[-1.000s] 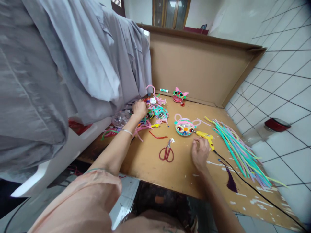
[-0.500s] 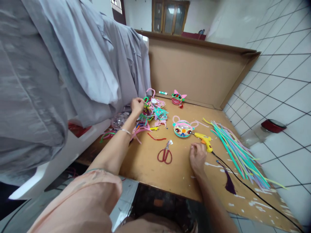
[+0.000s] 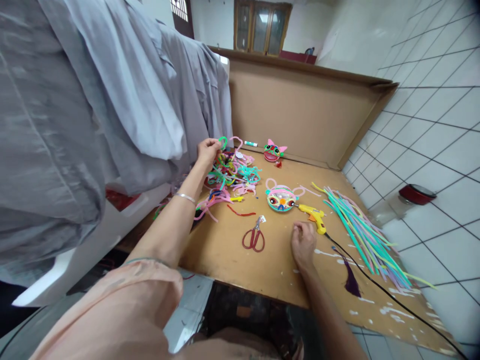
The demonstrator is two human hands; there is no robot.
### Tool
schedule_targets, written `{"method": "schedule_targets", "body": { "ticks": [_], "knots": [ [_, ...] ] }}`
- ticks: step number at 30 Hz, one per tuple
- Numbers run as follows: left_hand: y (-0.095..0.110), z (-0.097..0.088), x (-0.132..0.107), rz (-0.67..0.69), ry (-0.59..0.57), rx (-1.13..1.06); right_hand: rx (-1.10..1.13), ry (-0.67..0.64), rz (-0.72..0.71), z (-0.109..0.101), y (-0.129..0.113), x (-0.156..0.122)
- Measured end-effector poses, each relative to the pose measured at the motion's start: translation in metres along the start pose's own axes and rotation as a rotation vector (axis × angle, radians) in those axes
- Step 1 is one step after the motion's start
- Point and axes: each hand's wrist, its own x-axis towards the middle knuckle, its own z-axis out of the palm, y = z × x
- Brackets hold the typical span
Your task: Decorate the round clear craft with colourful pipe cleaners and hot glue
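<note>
My left hand pinches a curled green pipe cleaner above a tangled heap of coloured pipe cleaners. Fingers curled in, my right hand rests on the table beside a yellow glue gun; nothing shows in it. The glue gun's nozzle points at a round animal face with pink loop ears, lying in the middle. Scissors with red handles lie between my arms. Near them is a short red pipe cleaner.
Straight pipe cleaners lie in a bundle on the right, close to a purple tassel and the glue gun's black cord. A finished-looking small face and a glue stick sit by the cardboard wall. Grey cloth hangs at left.
My left hand has risen slightly up and left, lifting the green pipe cleaner's loop higher above the heap. My right hand stays where it was.
</note>
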Motion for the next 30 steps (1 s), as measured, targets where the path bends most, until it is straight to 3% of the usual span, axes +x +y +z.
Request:
{"method": "schedule_targets", "body": {
  "ticks": [4,6,8,13,16,19,23,26,30],
  "knots": [
    [-0.003,0.0,-0.017,0.083,-0.191,0.144,0.053,0.028,-0.054,-0.006,-0.025,0.011],
    [-0.009,0.001,-0.029,0.072,-0.268,0.185,0.14,0.016,-0.099,-0.007,-0.05,0.027],
    [-0.016,0.004,-0.044,0.09,-0.334,0.262,0.231,-0.076,-0.189,0.002,-0.08,0.05],
    [-0.029,0.015,-0.079,0.318,-0.384,0.532,0.294,-0.222,-0.249,0.066,-0.133,0.119],
    [-0.032,0.019,-0.091,0.382,-0.305,0.68,0.386,-0.301,-0.201,0.106,-0.142,0.147],
    [-0.038,0.019,-0.095,0.398,-0.218,0.731,0.522,-0.321,-0.127,0.125,-0.145,0.157],
    [-0.051,0.017,-0.088,0.355,-0.198,0.894,0.8,-0.435,0.055,0.122,-0.152,0.151],
    [-0.064,0.011,-0.076,0.164,-0.102,0.989,1.075,-0.607,0.326,0.105,-0.16,0.148],
    [-0.079,-0.003,-0.059,0.021,-0.106,1.013,1.423,-0.451,0.525,0.069,-0.165,0.165]
  ]
}}
